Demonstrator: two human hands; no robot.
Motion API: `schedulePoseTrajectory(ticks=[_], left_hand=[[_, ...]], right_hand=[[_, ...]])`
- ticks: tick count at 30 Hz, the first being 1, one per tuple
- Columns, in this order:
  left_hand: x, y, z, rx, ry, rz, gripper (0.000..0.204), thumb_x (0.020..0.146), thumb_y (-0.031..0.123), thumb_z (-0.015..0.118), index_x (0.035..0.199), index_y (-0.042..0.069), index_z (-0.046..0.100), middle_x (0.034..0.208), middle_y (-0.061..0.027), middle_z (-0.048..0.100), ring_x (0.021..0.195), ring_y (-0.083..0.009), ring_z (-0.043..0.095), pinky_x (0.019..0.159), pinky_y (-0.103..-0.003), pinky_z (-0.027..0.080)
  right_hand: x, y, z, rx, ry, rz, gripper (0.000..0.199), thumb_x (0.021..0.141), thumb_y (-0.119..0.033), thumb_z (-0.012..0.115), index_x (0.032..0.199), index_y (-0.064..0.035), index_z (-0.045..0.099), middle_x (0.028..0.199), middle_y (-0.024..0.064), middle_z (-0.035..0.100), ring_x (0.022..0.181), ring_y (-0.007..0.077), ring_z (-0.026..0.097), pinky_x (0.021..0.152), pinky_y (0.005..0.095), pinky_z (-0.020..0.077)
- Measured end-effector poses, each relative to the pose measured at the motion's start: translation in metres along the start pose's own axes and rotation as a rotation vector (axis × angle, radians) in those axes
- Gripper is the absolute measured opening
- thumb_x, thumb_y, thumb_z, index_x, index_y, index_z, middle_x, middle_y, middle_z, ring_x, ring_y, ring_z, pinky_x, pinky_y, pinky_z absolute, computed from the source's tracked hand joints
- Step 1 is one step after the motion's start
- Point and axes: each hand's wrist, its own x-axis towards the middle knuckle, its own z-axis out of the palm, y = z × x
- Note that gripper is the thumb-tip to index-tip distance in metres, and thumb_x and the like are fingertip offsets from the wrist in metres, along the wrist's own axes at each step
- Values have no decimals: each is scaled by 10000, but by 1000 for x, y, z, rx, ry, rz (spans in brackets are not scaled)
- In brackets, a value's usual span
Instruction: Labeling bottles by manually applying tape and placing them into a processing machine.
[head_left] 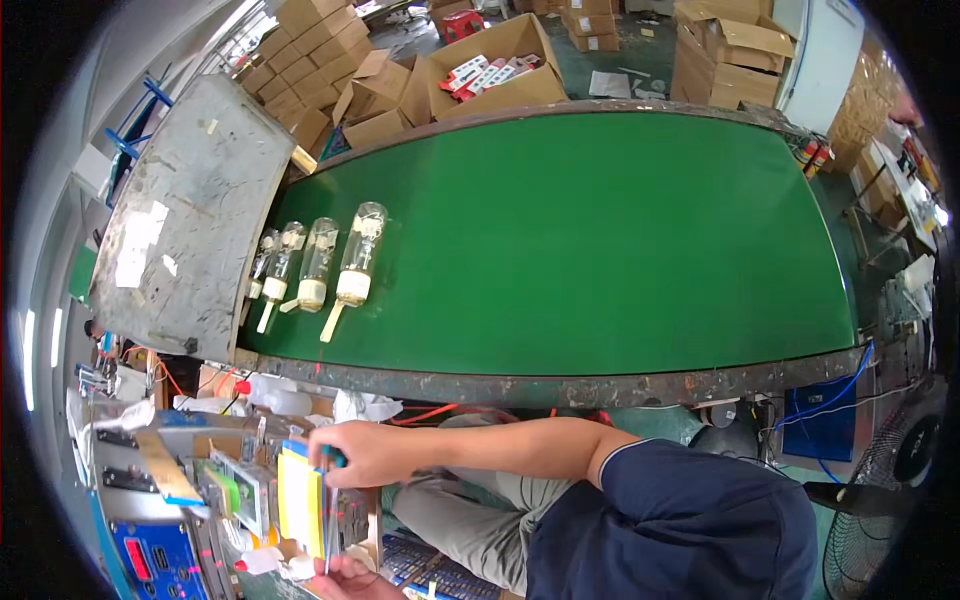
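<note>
My right hand (360, 455) is closed near a small teal piece at the upper end of a thin pale rod (331, 520). Fingers of my left hand (352, 581), at the bottom edge, pinch the rod's lower end. The rod stretches between both hands, in front of a yellow panel (300, 508) with a blue top edge. Its exact kind is too small to tell. Beside the panel is a grey metal fixture (240, 490) with a green part.
Several transparent glass vessels (362, 245) with cream ends and pale sticks lie on a green conveyor belt (600, 240). A grey metal hood (205, 200) covers its left end. A blue control box (160, 560) stands lower left, a black fan (885, 480) right. Cardboard boxes (500, 65) stand behind.
</note>
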Motion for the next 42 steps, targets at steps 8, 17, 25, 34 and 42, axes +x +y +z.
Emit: schedulePoseTrajectory(ticks=[8,17,25,34,42], left_hand=[[36,-3,-3,-34,534,162,494,1121,210,592,1566,12,508,1341,-173,722,1043,-234,743,904,-294,600],[22,4,29,-26,334,137,337,1129,202,610,1387,-9,557,1166,-129,648,1001,-163,611,871,-287,544],[60,71,-34,496,480,397,255,1105,155,594,1309,12,644,1153,-97,671,948,-154,610,862,-266,511],[157,95,-90,1018,672,204,407,1176,302,466,1467,37,566,1334,-114,648,1078,-154,591,930,-278,450],[189,80,-118,1601,685,303,507,1189,382,432,1559,34,433,1356,-106,603,1095,-173,567,986,-251,400]], right_hand=[[74,9,-40,39,-174,-134,214,925,-138,700,1108,-32,668,931,90,705,790,185,657,716,346,551],[66,47,-31,137,-296,149,265,977,-248,718,1160,-58,692,927,56,665,733,145,578,649,288,492],[137,71,-73,405,-136,114,260,974,-227,776,1120,-17,725,837,57,699,581,64,526,541,204,430],[231,92,-31,495,-140,64,206,1011,-161,635,962,30,698,845,119,712,645,153,605,574,269,466],[271,108,16,348,-205,-25,258,1019,-217,631,1007,22,728,845,85,723,609,147,578,565,269,482]])
